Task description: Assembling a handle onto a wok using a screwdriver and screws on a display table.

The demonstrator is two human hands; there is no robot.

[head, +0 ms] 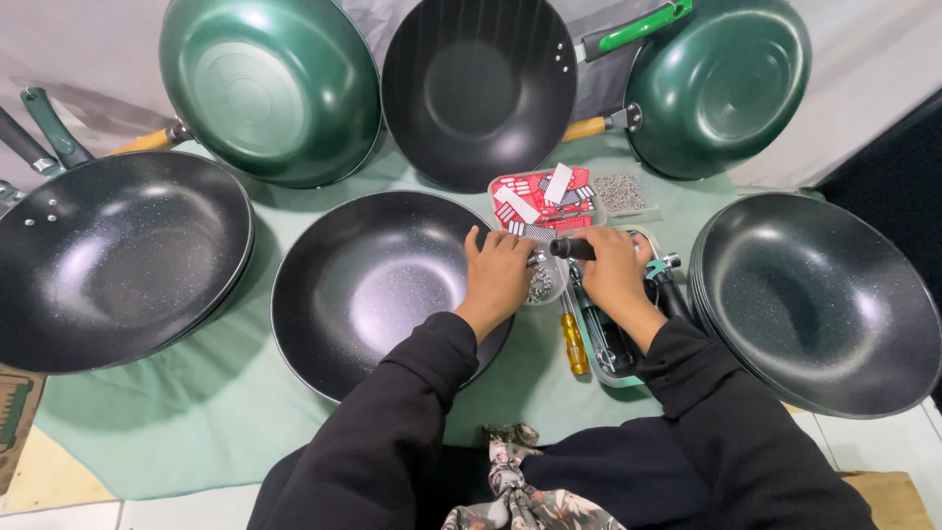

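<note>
Two green woks [270, 88] [721, 83] and a black one [478, 88] lean behind; a yellow-handled screwdriver [573, 344] lies on the pale green cloth [147, 422].

The black wok [378, 290] lies at centre on the green cloth [147, 422]. Left hand [498, 275] grips its right rim. Right hand [613, 275], just right of that rim, holds a black handle [572, 248]. A yellow-handled screwdriver [573, 344] lies right of the wok, below both hands.

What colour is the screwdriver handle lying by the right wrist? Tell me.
Yellow-orange, translucent looking: the screwdriver handle shows best in the head view.
</note>
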